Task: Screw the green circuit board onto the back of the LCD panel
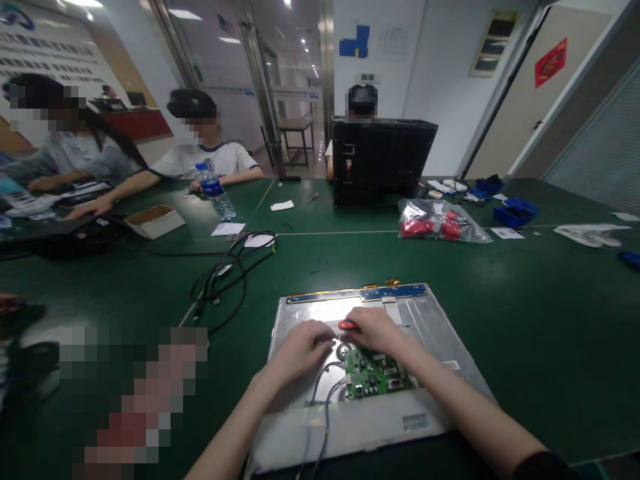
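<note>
A flat metal display panel (425,337) lies back side up on the table in front of me. A green circuit board (375,373) sits on its lower middle, with dark wires (327,400) running over the near edge. Along the far edge runs a narrow blue circuit strip (357,294). My right hand (375,327) is closed around a screwdriver with an orange-red handle (349,325), just above the green board. To its left, my left hand (307,343) rests over the panel with fingers curled together; what they pinch, if anything, is hidden.
Black cables (225,280) lie coiled left of the panel. Beyond stand a water bottle (215,190), an open small box (155,221) and a large black monitor housing (383,160). A plastic bag with red items (443,220) lies to the right. Several people sit around the table.
</note>
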`<state>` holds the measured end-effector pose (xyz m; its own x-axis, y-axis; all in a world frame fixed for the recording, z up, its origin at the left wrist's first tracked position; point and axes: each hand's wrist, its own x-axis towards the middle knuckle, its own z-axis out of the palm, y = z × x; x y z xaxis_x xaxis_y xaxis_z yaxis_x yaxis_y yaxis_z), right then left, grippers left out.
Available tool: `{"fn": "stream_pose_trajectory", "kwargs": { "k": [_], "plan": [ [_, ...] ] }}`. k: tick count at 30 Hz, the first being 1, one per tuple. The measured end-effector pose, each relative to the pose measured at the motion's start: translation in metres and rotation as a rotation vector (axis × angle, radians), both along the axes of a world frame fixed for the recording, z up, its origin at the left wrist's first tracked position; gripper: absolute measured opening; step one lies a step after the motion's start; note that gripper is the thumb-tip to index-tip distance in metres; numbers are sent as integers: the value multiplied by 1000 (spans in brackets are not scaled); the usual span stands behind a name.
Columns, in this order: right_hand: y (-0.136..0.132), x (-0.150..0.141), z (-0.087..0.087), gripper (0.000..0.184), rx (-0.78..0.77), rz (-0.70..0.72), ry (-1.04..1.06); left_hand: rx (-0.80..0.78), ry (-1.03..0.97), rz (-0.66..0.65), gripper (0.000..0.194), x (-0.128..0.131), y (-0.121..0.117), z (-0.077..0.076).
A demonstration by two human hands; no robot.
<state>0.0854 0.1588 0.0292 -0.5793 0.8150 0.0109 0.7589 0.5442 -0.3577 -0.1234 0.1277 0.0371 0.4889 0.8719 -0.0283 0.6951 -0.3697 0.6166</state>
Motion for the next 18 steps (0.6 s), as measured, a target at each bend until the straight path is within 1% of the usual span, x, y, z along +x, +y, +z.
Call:
{"fn": "stream_pose_trajectory", "kwargs": {
  "k": [2, 6, 9, 11, 14, 18],
  "plan": [
    [-1, 2, -2, 12, 8, -13, 27, -69, -19, -31, 12, -5, 0, 4],
    [-3, 16, -3, 6, 50, -52, 125, -247, -88, -141, 5, -10, 0, 8],
    [-2, 28, -6, 8, 109, -107, 221, -252, -65, -190, 9, -10, -1, 8],
    [-2, 36, -9, 7, 154, -148, 287, -231, -25, -198, 7, -9, -3, 8],
    [-4, 49, -14, 13, 223, -214, 377, -229, 1, -201, 6, -7, -4, 8],
    [-5, 63, -11, 19, 318, -326, 486, -263, -41, -187, 8, -7, -2, 9]
  ]
}}
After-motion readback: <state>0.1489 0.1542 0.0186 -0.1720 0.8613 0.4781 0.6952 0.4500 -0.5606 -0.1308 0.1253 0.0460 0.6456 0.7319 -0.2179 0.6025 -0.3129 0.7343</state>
